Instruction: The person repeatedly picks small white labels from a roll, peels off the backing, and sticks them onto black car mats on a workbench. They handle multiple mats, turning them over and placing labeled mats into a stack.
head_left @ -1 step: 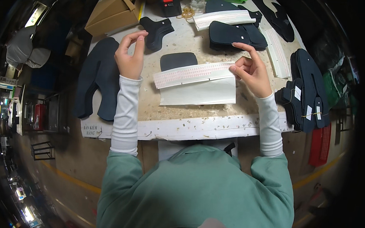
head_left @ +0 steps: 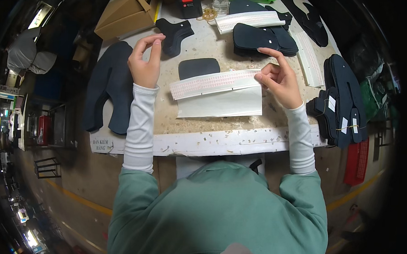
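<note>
My right hand (head_left: 282, 80) holds the right end of a folded label sheet (head_left: 210, 84) between thumb and fingers, its index finger raised. Rows of small printed labels cover the sheet's upper strip, and a blank white flap (head_left: 221, 104) hangs below. Partly under the sheet lies a dark rounded foam-like piece (head_left: 198, 68). Off to the left, my left hand (head_left: 145, 59) is raised with thumb and index fingertips drawn together; anything between them is too small to make out. It is close to a dark Y-shaped stack of pieces (head_left: 173, 37).
Long dark cut pieces (head_left: 106, 92) lie at the table's left. Tied dark bundles with white tags (head_left: 345, 104) stand at the right edge. Behind are a stack of dark pieces (head_left: 254, 40), more label sheets (head_left: 248, 21), a cardboard box (head_left: 126, 12) and a bottle (head_left: 220, 3).
The label sheet has shifted very slightly to the left in my right hand. My left hand stays where it was.
</note>
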A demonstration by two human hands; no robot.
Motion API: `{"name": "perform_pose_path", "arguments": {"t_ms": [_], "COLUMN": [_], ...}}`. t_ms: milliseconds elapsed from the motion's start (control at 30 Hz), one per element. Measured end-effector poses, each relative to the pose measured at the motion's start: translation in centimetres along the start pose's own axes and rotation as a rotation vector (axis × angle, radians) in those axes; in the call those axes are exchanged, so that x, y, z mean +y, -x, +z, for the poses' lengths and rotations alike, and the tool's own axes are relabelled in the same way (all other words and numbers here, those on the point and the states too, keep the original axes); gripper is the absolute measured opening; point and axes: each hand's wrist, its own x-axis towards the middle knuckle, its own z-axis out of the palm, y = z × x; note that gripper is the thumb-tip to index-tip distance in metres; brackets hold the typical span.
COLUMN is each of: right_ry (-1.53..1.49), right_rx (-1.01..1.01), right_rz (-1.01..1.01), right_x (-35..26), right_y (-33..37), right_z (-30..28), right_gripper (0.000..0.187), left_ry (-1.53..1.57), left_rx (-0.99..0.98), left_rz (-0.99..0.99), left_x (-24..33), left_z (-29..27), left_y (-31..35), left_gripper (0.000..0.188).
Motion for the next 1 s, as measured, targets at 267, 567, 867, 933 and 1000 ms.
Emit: {"name": "perform_pose_path", "arguments": {"t_ms": [267,567,867,933,1000], "right_ry": [0.162,0.597,0.826,0.914,1.017], "right_rx": [-0.241,-0.099,-0.174,-0.146,-0.112], "right_rz": [0.124,-0.101,-0.306,-0.360,-0.386], "right_x": [1.5,2.0,4.4,4.9,5.1], "right_y": [0.5,-1.8,-7.5,-7.4,-7.2], "right_z": [1.1,1.7,6.4,7.2,7.8], "right_gripper": [0.059,0.024,0.011,0.010,0.009], "left_ry": [0.040,-0.302,-0.317,-0.332,-0.314], "left_rx": [-0.210,-0.777,-0.751,-0.747,-0.741], "left_rz": [-0.120,0.000,0.101,0.111,0.104], "left_x": [0.3,-1.8,-2.9,-2.9,-2.9], "left_z": [0.4,3.7,4.6,4.6,4.6], "left_y": [0.5,2.8,4.1,4.1,4.1], "left_gripper": [0.010,0.051,0.047,0.047,0.046]}}
